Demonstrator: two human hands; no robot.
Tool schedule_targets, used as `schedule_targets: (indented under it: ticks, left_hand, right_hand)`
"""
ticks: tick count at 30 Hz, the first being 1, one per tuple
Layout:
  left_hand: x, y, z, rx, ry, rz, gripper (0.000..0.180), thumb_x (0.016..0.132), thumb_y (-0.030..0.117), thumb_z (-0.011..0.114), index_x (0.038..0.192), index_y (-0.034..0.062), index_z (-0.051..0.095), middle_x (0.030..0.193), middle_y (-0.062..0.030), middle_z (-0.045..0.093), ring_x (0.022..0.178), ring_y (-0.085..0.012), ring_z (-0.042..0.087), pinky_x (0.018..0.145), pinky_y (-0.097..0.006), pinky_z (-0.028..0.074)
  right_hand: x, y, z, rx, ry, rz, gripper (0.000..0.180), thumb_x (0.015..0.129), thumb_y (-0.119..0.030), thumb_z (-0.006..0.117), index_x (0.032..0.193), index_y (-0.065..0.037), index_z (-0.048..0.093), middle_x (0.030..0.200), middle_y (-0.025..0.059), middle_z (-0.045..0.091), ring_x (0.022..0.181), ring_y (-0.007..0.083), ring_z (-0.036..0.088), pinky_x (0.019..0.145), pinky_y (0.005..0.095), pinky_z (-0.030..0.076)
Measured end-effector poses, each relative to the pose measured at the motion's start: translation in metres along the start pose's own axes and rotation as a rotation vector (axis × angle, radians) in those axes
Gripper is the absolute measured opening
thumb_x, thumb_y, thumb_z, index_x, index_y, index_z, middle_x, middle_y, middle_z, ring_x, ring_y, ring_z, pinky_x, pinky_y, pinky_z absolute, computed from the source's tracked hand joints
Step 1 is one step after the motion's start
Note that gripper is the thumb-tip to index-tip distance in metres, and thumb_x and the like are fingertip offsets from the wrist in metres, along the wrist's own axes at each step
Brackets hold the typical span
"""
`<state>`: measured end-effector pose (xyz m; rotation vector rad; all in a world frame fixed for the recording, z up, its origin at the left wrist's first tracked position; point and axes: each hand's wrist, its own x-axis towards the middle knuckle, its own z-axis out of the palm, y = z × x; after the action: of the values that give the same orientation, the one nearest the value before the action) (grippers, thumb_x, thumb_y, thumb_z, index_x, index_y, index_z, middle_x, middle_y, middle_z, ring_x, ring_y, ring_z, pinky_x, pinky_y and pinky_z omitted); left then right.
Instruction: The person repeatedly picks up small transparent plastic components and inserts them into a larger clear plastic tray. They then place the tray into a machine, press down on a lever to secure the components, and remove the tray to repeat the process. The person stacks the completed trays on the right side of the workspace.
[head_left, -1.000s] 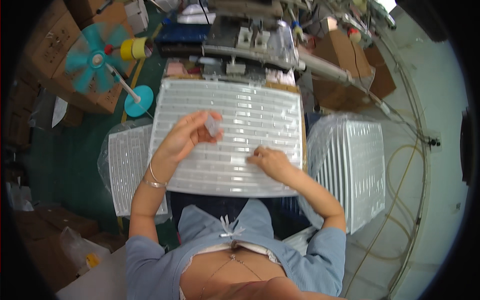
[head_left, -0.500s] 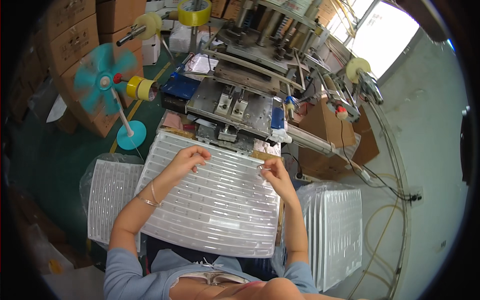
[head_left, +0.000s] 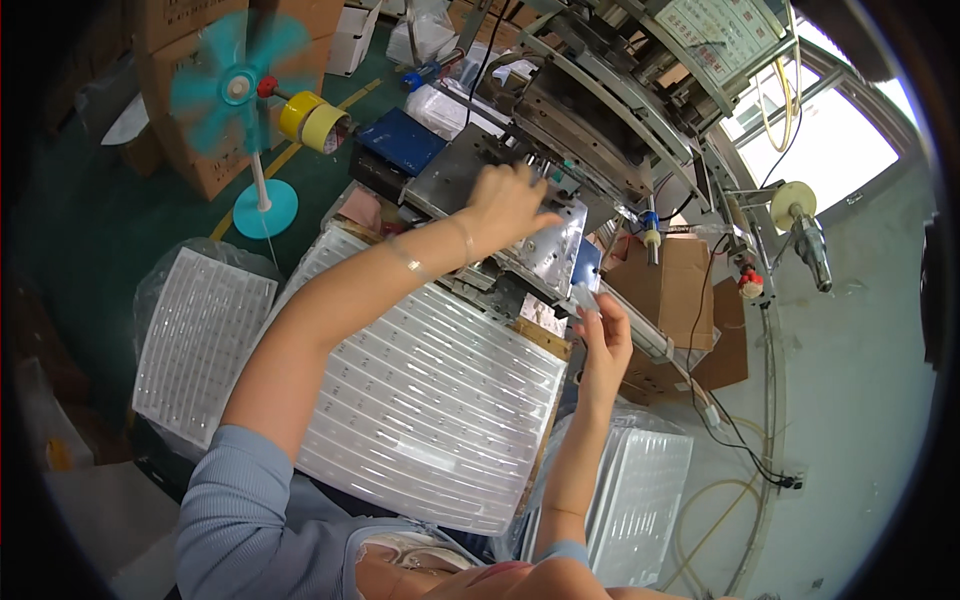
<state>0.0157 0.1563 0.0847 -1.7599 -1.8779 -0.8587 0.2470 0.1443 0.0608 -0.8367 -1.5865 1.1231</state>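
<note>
My left hand (head_left: pixel 508 208) is stretched over the metal fixture plate (head_left: pixel 450 170) of a press machine (head_left: pixel 590 120). Its thumb stands apart from the bent fingers, whose tips are at the small metal clamps and partly hidden. In my right hand (head_left: pixel 606 340), thumb and fingers pinch a small clear plastic piece (head_left: pixel 585 297), just off the plate's right corner. Below both hands lies a large white ribbed tray (head_left: pixel 430 400) with rows of small clear parts, partly covered by my left forearm.
More white trays stand at left (head_left: pixel 200 345) and in a stack at right (head_left: pixel 640 490), with plastic wrap. A turquoise fan (head_left: pixel 238 90) spins at the left beside cardboard boxes (head_left: pixel 185 130). Tape rolls (head_left: pixel 315 122) jut out near it. Cables and a hose run along the right wall.
My left hand has moved from above the tray up and right onto the machine's fixture. The right hand has shifted right and slightly up, still with the clear piece. The view has turned.
</note>
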Motion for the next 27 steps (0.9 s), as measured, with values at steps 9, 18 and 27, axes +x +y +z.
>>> schedule_targets:
  ticks: [9, 18, 27]
  left_hand:
    - [-0.022, -0.017, -0.028, -0.623, 0.100, -0.105, 0.024, 0.079, 0.021, 0.067, 0.097, 0.0064, 0.064, 0.087, -0.0099, 0.064, 0.075, -0.0257, 0.064, 0.066, -0.035, 0.050]
    - [-0.145, -0.031, -0.059, -0.790, -0.306, -0.417, 0.033, 0.079, 0.018, 0.069, 0.107, 0.0049, 0.059, 0.097, -0.0082, 0.065, 0.094, -0.0204, 0.062, 0.077, -0.031, 0.047]
    - [-0.223, 0.043, -0.062, -0.637, -0.438, 0.346, 0.019, 0.074, 0.015, 0.063, 0.088, 0.0084, 0.052, 0.073, -0.0053, 0.056, 0.070, -0.0226, 0.060, 0.061, -0.035, 0.048]
  right_hand:
    - [0.086, 0.003, 0.073, -0.725, 0.163, -0.686, 0.018, 0.082, -0.014, 0.066, 0.099, -0.008, 0.065, 0.091, 0.0114, 0.066, 0.079, 0.0273, 0.063, 0.071, 0.0346, 0.047]
    - [0.096, 0.012, 0.069, -0.914, 0.005, -0.488, 0.034, 0.084, -0.027, 0.062, 0.114, -0.010, 0.057, 0.105, 0.0129, 0.062, 0.099, 0.0310, 0.057, 0.082, 0.0402, 0.042]
    - [-0.098, -0.009, 0.002, -0.873, -0.459, -0.395, 0.028, 0.076, -0.002, 0.063, 0.101, -0.011, 0.065, 0.073, 0.0074, 0.060, 0.061, 0.0262, 0.059, 0.055, 0.0357, 0.048]
